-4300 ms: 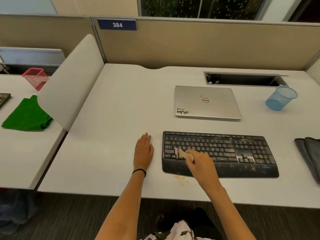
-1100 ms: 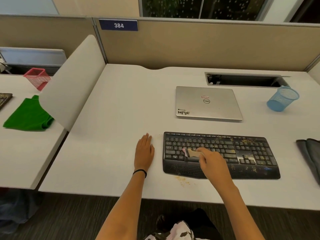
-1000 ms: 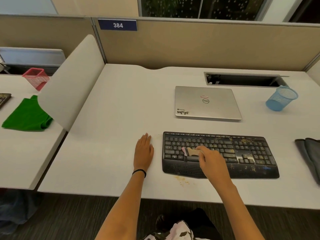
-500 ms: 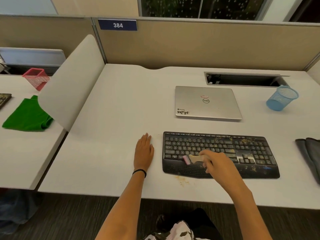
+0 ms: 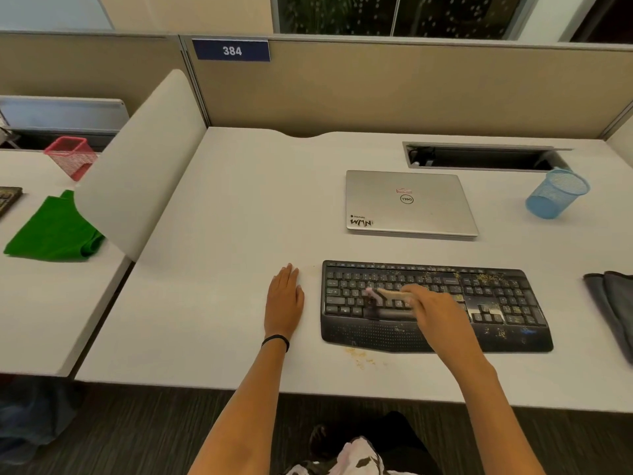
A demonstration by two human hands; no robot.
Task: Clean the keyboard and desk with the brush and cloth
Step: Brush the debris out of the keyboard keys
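Head view has the right hand point(image 5: 435, 310) over the middle of the keyboard point(image 5: 507, 303), fingers point(image 5: 416, 292) curled round the brush point(image 5: 387, 295), its long axis along the key rows, tip leftward, crumbs point(image 5: 486, 278) lying rightward, while the left hand point(image 5: 284, 303) rests flat, uncurled, on the worktop point(image 5: 239, 217) just left of the keyboard.

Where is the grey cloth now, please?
In the head view, the grey cloth lies at the right edge of the desk, right of the keyboard, nearer than the blue cup.
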